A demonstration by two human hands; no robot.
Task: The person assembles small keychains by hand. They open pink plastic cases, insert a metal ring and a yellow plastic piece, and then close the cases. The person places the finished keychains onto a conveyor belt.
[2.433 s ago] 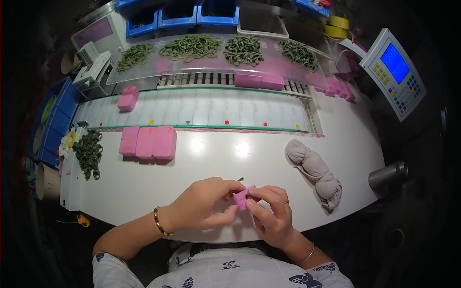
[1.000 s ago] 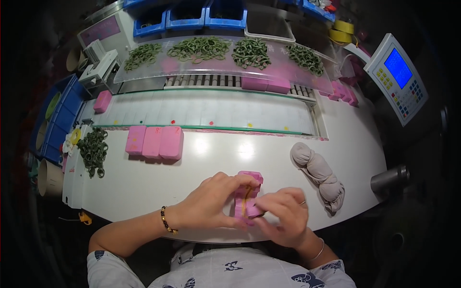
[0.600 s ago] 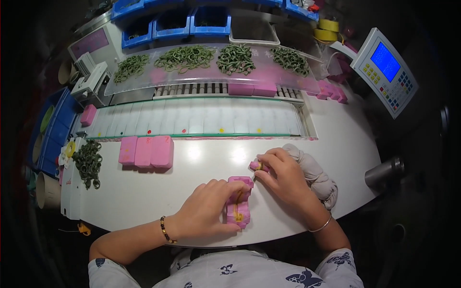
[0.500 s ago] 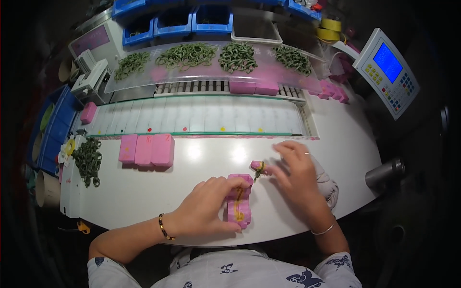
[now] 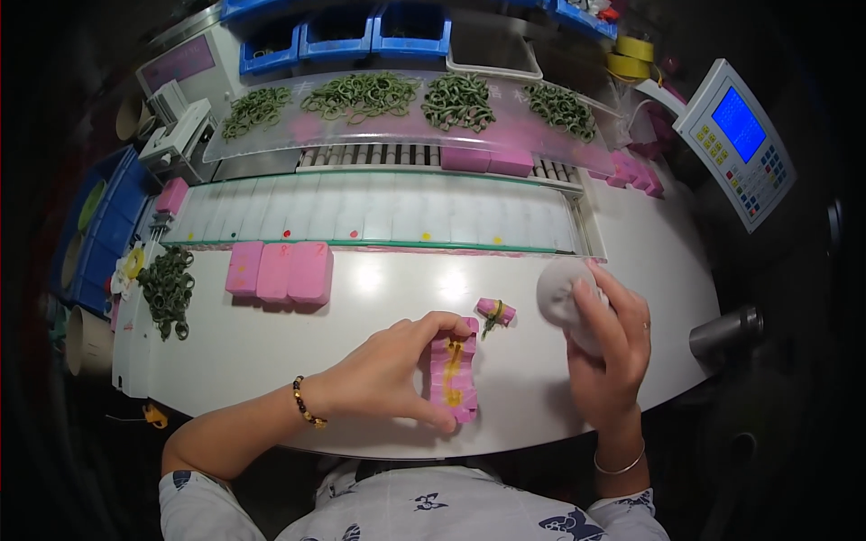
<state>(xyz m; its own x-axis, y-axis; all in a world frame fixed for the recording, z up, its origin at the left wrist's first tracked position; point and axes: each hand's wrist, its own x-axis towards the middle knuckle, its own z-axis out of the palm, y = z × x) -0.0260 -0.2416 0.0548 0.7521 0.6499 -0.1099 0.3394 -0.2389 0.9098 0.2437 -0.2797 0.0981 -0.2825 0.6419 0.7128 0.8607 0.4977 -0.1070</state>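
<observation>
White table (image 5: 271, 370): pink block (image 5: 451, 379) in the left hand (image 5: 383, 365), grey bundle (image 5: 559, 293) in the right hand (image 5: 612, 356)

Behind the table, blue bins (image 5: 336, 43) and a clear shelf (image 5: 271, 142) heaped with green rings (image 5: 365, 95) stand in a dim room. The pink block lies just to the right of the left palm, its long axis running almost straight away from the person. Thumb at the near end and fingers at the far end, the left grip spans it lengthwise and holds it. Well to the block's right, the right grip is wrapped about the grey bundle; its round end pokes out on the side toward the block. The rest is behind the hand, so I cannot tell whether it touches the table. Between the hands, just past the block's far right corner, a small pink piece (image 5: 486, 306) with a green band (image 5: 493, 318) lies loose, nearer the left fingers.
</observation>
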